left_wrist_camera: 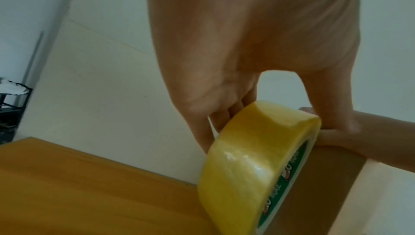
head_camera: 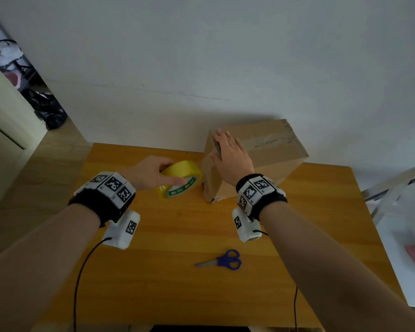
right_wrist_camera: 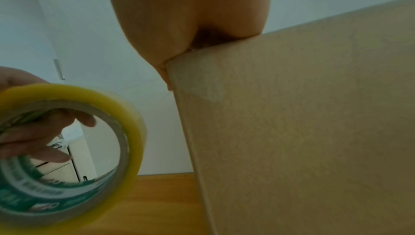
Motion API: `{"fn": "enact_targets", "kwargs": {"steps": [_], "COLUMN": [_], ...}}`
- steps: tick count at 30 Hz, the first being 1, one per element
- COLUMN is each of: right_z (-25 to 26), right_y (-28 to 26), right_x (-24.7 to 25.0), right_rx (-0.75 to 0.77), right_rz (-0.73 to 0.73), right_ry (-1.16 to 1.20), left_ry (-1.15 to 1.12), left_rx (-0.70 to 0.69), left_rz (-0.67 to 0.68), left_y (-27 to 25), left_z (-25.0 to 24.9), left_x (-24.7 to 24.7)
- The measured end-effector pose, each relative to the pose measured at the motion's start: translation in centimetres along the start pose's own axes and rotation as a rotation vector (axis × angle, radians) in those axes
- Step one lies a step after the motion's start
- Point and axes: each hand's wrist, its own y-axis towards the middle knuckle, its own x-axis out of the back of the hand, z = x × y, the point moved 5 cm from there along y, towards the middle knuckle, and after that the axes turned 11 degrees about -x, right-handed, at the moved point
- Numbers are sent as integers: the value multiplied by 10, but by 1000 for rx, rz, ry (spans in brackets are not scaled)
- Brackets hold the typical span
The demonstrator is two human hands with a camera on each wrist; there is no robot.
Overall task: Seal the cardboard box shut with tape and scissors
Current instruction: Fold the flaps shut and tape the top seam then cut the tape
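1. The cardboard box (head_camera: pixel 268 152) is seen standing at the far right of the wooden table (head_camera: pixel 177 236), close against the wall, its long axis running from the near-left end away to the far right; a strip of tape appears to lie along its top already, though this is not sharp.
2. The box's near-left top edge is pressed by the right hand (head_camera: pixel 230 152), laid flat with straight fingers and clasping nothing.
3. The yellow tape roll (head_camera: pixel 181 179), tilted on edge just beside the box's near end, is gripped by the left hand (head_camera: pixel 151 174), fingers over the rim, the open core turned toward the camera wearer.
4. The step in hand is judged to be the taping of the near end; a length must next be drawn off and pressed down.
5. The blue-handled scissors (head_camera: pixel 222 259) lie untouched nearer the wearer, blades pointing left, to be fetched for the cut.
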Motion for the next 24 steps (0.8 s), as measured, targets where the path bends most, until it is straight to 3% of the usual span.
{"fn": "enact_targets", "kwargs": {"steps": [13,20,24], "right_z": [-4,-10,-21], "right_y": [-37,-85,-113], "right_x": [27,34,13], "right_rx": [36,8,-1], "right_rz": [-31,-227,-219], "right_ry": [53,56,52], "left_ry": [85,157,146], "left_rx": [-32,-35,-44], "left_rz": [-66,-135,-167], "left_y": [7,-3,-11], "left_z": [-15,-16,-20], "left_x": [-23,-33,-37]}}
